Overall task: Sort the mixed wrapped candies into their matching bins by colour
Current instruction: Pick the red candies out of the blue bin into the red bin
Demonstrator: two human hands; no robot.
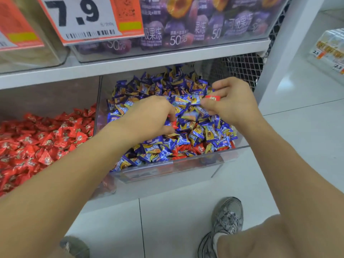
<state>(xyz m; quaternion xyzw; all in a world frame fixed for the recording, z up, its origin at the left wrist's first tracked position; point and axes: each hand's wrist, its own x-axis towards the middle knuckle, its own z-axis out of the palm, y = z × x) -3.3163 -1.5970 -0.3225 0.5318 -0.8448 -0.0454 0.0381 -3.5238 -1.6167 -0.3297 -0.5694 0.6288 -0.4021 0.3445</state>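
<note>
On a shop shelf, the blue-candy bin [195, 161] sits right of the red-candy bin [37, 142]. The right hand [232, 101] pinches a red candy [212, 98]; the left hand [149, 116], nearer the red-candy bin, pinches another red one [174, 125].

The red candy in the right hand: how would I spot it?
Find the clear bin heaped with blue candies under the white shelf. Above its far right side the right hand pinches one red candy, lifted clear of the blue heap.
</note>
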